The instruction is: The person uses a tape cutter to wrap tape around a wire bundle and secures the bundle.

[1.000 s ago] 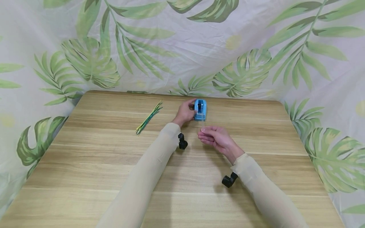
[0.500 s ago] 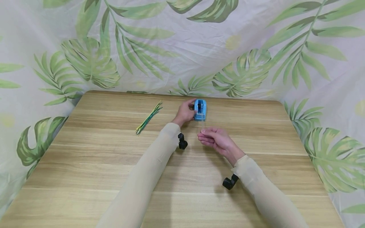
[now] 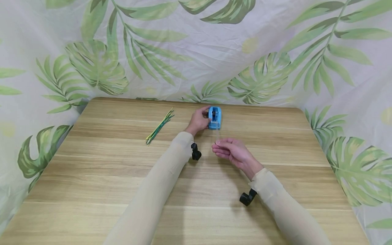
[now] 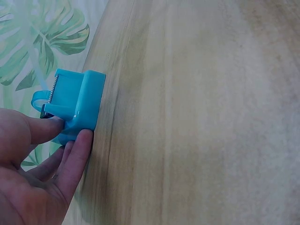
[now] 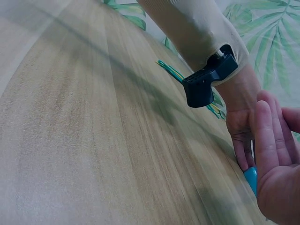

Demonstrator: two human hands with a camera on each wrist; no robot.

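A blue tape dispenser (image 3: 219, 117) sits near the far edge of the table. My left hand (image 3: 198, 120) grips its left side, thumb near the top and fingers along the lower side. In the left wrist view the dispenser (image 4: 89, 98) shows its toothed cutting edge. A clear strip of tape (image 3: 217, 134) stretches from the front of the dispenser toward me. Its free end is pinched between the thumb and fingers of my right hand (image 3: 233, 151), held above the table. In the right wrist view the right hand (image 5: 276, 183) hides most of the dispenser.
A bundle of green and yellow thin sticks or ties (image 3: 160, 127) lies left of the left hand on the wooden table (image 3: 92, 170). A leaf-patterned cloth (image 3: 171, 51) hangs behind the table. Black camera mounts (image 3: 247, 197) project from both wrists.
The right hand has drawn back slightly toward me, and the strip of tape between it and the dispenser is a little longer. The left hand and dispenser stay in place.
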